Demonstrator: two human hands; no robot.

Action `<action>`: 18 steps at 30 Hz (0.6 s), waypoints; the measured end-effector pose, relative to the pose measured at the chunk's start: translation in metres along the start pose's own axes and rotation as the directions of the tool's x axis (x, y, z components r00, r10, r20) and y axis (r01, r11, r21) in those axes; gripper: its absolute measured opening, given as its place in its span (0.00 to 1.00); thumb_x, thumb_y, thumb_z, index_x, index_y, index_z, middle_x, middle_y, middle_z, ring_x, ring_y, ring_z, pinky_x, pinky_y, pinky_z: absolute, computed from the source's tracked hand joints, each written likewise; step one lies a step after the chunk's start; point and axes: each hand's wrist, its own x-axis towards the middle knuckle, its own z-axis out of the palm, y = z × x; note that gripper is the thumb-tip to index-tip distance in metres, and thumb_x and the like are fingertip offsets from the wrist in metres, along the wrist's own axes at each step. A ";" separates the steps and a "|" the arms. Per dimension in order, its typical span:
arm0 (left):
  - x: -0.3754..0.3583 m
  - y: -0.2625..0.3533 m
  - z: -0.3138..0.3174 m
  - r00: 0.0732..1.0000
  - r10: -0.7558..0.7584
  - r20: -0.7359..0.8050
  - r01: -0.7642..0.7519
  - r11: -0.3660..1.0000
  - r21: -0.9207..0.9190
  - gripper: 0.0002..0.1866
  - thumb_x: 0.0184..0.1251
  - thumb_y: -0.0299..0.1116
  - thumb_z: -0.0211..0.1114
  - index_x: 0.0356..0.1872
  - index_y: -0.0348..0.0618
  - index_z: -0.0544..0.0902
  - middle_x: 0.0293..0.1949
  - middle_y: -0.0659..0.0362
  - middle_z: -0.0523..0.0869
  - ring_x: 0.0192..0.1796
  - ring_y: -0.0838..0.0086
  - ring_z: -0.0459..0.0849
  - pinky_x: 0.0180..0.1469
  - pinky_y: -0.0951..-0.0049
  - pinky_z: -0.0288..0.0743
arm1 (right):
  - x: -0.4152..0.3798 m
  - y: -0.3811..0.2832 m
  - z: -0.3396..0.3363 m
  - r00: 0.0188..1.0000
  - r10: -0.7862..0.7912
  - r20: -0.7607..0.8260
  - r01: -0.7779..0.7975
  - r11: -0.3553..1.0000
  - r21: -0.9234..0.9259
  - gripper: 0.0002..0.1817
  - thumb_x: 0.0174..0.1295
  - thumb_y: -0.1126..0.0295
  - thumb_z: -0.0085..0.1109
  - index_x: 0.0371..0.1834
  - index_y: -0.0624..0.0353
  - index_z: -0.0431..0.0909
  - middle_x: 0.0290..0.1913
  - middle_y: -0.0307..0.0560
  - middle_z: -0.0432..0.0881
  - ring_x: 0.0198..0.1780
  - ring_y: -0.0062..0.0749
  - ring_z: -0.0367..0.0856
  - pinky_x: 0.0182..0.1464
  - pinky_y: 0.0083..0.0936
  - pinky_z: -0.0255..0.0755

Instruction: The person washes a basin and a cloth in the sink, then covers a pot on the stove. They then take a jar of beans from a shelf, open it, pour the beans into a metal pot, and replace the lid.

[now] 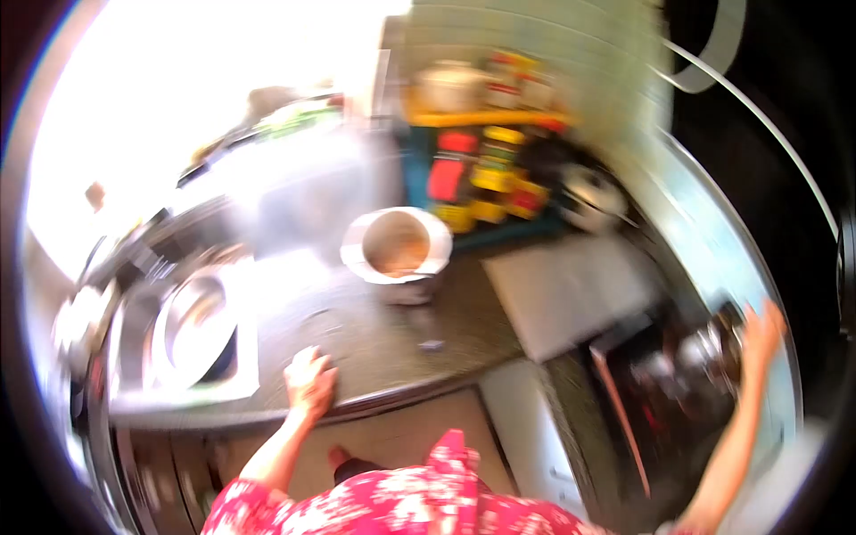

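My left hand [312,382] is at the front edge of the dark countertop [374,374], its fingers curled in and nothing visible in them. Away to the right, my right hand [762,334] reaches past the stove [642,392] to the pale wall side. Its blurred fingers look apart, and I see nothing held in them. Between the two hands, farther back on the counter, stands a white-rimmed pot [355,247] with something brownish inside. A small clear object, too smeared to name, lies in front of the pot.
At left is a sink [125,379] with a round metal vessel [201,325]. Behind the pot, a rack [415,169] carries red and yellow packets and jars. A flat grey board [571,290] and a light-coloured cooker [593,198] occupy the right corner. Cabinets [535,428] sit below.
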 end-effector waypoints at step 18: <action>0.007 -0.044 -0.058 0.974 -0.078 0.213 0.110 0.984 -0.143 0.26 0.48 0.41 0.68 0.50 0.48 0.73 0.49 0.52 0.71 0.56 0.55 0.66 0.47 0.51 0.61 | -0.141 -0.439 -0.192 0.594 -0.802 0.058 0.268 0.265 0.926 0.06 0.57 0.75 0.57 0.35 0.65 0.78 0.27 0.44 0.79 0.27 0.29 0.77 0.32 0.24 0.70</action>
